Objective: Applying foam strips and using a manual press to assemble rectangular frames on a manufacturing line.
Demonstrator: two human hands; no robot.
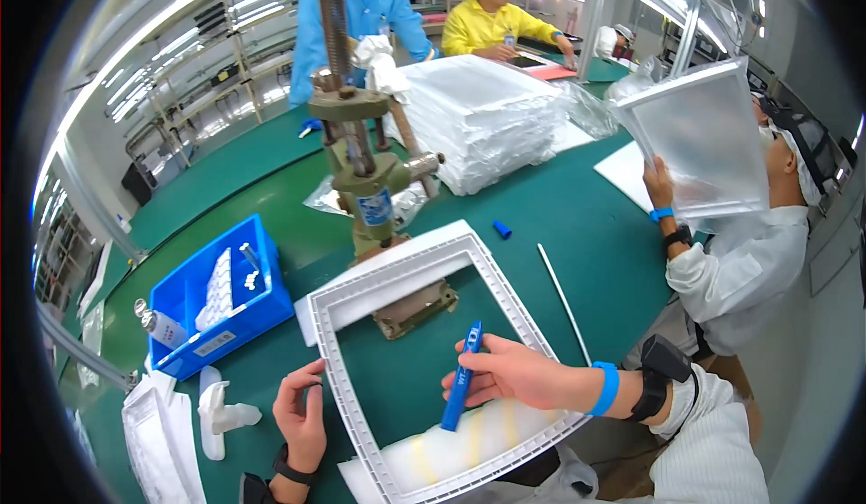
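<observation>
My right hand [510, 373] is closed round a blue marker pen [462, 378], which it holds tilted above the opening of a white rectangular plastic frame [338, 373]. The frame has a ribbed border and lies on the green table in front of me. My left hand [302, 409] is beside the frame's left edge, fingers loosely curled and apart, with nothing seen in it; whether the fingertips touch the frame I cannot tell. A small blue cap [502, 230] lies past the frame's far right corner. White foam with yellowish stripes [469, 441] shows under the frame's near side.
A green hand press [370, 188] stands behind the frame, its base [415, 310] within the opening. At left is a blue bin [271, 274] with bottles. A thin white rod [564, 301] lies at right. Wrapped panels [487, 125] are stacked behind; a co-worker at right lifts a panel [704, 143].
</observation>
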